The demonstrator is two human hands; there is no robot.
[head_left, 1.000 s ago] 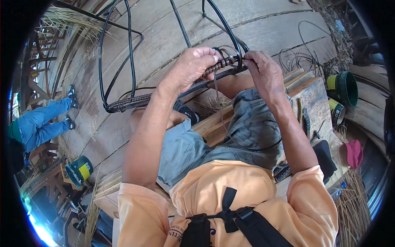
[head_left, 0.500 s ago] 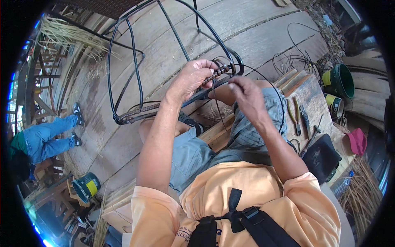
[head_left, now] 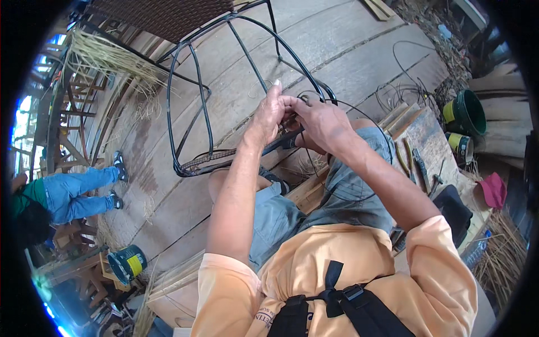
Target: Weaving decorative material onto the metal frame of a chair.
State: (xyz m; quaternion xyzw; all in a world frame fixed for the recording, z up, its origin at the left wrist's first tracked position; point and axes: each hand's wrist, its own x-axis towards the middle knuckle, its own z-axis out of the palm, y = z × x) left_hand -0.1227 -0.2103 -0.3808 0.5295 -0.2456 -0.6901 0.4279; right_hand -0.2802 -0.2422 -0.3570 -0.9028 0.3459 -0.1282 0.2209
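Note:
A black metal tube frame (head_left: 169,121) leans over my knees, its near rail wrapped in part with dark brown strand. My left hand (head_left: 268,119) is closed around this near rail, thumb pointing up. Right against it, my right hand (head_left: 325,121) is closed, fingertips pinched at the rail where the dark strand (head_left: 374,119) comes in. The strand's long end loops out past my right knee. My fingers hide the exact spot where strand and rail meet.
Pliers (head_left: 403,157) and a hammer (head_left: 436,182) lie on the wooden bench at my right, near a dark red cap (head_left: 494,190). Green buckets (head_left: 471,112) stand beyond. A woven brown panel (head_left: 163,17) is at the far left. Another person's jeans-clad legs (head_left: 84,191) show at left.
My right hand has come in from the right, and its fingers have closed at the rail beside my left hand. My left thumb has lifted. The view has shifted slightly.

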